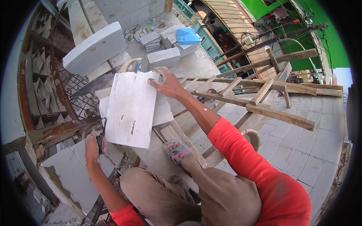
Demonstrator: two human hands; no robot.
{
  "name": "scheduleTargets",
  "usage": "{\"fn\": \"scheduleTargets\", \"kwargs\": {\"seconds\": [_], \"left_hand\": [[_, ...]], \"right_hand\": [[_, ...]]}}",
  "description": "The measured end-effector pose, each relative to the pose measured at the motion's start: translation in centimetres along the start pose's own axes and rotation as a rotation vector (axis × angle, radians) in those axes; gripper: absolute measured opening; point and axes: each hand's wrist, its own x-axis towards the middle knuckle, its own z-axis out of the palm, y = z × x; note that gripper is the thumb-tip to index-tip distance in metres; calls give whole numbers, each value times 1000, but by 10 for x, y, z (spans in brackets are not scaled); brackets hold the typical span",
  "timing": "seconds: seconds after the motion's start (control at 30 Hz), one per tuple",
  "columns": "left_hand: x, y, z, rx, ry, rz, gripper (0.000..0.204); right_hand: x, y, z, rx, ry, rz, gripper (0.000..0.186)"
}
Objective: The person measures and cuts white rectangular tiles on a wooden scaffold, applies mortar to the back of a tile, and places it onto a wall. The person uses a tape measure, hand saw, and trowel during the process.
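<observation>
A white lightweight concrete block (130,109) stands tilted in front of me, its broad face scuffed and pitted. My right hand (166,83) grips its upper right corner, thumb on the near face. At the block's lower left edge, my left hand (92,147) is closed around a tool with a red and black handle (101,144); a thin dark metal part rises from it along the block, its kind unclear. Behind the block lies a handsaw (92,86) with a pale handle. Another white slab (163,111) shows partly behind the held block.
A large white block (96,49) rests at the upper left beside a rusty metal lattice (81,94). Stacked blocks (164,56) and a blue sheet (187,36) are farther back. A wooden ladder-like frame (260,90) spans the right. My sandalled foot (175,152) is on a plank.
</observation>
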Motion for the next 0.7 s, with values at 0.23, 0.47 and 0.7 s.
{"fn": "scheduleTargets", "kwargs": {"seconds": [0.23,0.47,0.7], "left_hand": [[8,-27,15,-286,-62,133,28],[-17,10,-8,-74,-79,287,31],[-15,12,6,155,-287,377,47]], "right_hand": [[-27,9,-23,38,-109,239,53],[-74,-48,-24,-80,39,-97,35],[-66,-152,56,812,-922,273,29]]}}
